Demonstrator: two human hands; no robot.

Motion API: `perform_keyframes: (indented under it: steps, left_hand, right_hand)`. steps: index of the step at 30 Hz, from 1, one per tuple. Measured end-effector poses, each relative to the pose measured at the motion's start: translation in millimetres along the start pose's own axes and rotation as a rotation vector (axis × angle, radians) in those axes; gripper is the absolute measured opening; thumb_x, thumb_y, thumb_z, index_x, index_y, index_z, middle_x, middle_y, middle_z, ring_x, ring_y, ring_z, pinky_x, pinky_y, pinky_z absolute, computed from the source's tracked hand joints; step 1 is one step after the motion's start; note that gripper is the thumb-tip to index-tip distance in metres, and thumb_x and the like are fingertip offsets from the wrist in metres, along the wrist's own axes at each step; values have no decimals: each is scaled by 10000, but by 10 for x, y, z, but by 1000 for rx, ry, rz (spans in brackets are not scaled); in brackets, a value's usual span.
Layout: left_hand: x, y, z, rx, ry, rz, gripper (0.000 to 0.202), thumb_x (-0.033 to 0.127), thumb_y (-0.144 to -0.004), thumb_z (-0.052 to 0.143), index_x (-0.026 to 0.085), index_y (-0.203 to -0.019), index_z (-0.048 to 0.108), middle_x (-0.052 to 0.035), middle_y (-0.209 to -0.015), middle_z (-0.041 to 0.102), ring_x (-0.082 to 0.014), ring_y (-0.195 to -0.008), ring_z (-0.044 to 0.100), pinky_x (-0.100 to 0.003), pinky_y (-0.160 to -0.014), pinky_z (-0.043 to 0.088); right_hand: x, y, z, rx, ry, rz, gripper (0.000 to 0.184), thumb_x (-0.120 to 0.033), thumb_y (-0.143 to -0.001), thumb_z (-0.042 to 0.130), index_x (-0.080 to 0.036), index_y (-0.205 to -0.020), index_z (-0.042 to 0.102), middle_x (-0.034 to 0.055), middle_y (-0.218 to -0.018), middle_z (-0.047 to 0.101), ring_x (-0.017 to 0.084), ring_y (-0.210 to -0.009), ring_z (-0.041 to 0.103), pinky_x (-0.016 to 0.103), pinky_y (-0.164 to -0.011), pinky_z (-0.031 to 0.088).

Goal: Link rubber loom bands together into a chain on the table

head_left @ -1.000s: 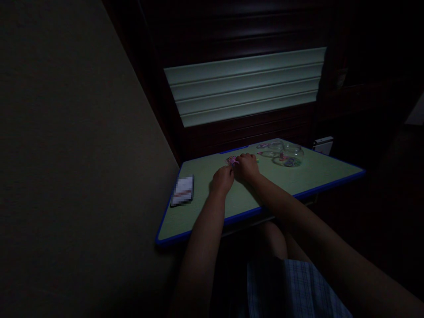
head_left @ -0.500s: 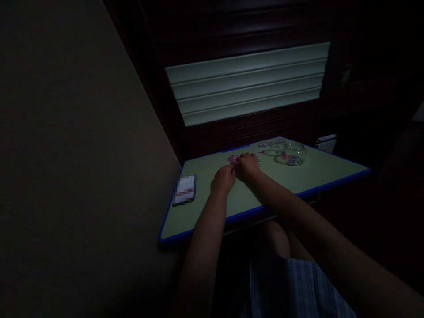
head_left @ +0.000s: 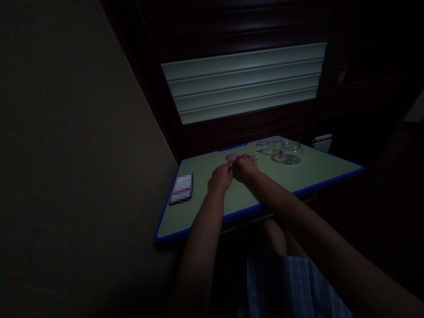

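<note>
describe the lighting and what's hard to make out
Head view: dim overall, right side mostly near black; the pale slats and tabletop stand out brighter; an item at the tabletop's left is pixelated; small pieces by the right hand blend together.

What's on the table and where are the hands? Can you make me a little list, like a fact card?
Table: pale green, blue edge
Left hand: beside the right hand; grip unclear
Right hand: at the small colourful pieces; fingers partly hidden
Small colourful pieces: pink and green ones show
Clear round container: right of both hands
Flat item: left side, top blurred out
Light: dim
</note>
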State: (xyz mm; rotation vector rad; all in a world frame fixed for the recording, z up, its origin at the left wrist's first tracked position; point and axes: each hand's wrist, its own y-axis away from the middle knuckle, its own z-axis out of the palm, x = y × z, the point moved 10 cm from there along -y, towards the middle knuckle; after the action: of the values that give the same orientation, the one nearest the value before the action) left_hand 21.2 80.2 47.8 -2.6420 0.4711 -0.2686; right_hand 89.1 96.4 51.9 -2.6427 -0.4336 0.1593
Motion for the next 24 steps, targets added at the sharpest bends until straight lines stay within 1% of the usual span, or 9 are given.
perform_keyframes:
  steps: [4, 8, 11, 16, 24]
  left_hand:
    - [7, -1, -14, 27, -11, 14, 237, 205, -806, 379, 185, -897, 596, -76, -933, 620, -167, -856, 554, -252, -731, 404]
    - [8, 4, -13, 7, -19, 2, 241, 217, -814, 375, 188, -904, 597, -74, -951, 616, -159, -886, 547, -244, -759, 398]
    - [15, 8, -20, -1, -16, -1, 247, 229, -822, 370, 184, -912, 595, -79, -957, 614, -158, -899, 542, -245, -772, 395]
    - [20, 9, -28, 10, -17, 4, 240, 243, -826, 371, 186, -893, 595, -78, -939, 618, -158, -871, 550, -244, -748, 397]
    - [-1, -1, 1, 25, -2, 18, 230, 255, -822, 383, 185, -888, 592, -76, -927, 616, -159, -870, 544, -246, -741, 390]
  right_hand:
    - [-73, 12, 14, -3, 29, -60, 275, -250, -806, 382, -151, -907, 617, 132, -975, 606, 243, -968, 480, 360, -838, 278]
    - [-48, 6, 56, -33, 54, -41, 294, -260, -816, 367, -140, -897, 623, 144, -959, 612, 248, -954, 498, 369, -836, 285]
    - [-34, 6, 49, -30, 53, -29, 304, -263, -821, 358, -144, -902, 626, 142, -972, 613, 251, -953, 504, 375, -837, 289]
    - [11, 18, 26, -20, 61, 11, 306, -258, -817, 366, -130, -919, 624, 149, -979, 612, 250, -947, 515, 373, -848, 288]
    - [79, 3, 83, -14, 49, 33, 319, -271, -818, 351, -133, -886, 631, 149, -933, 623, 242, -904, 536, 371, -842, 290]
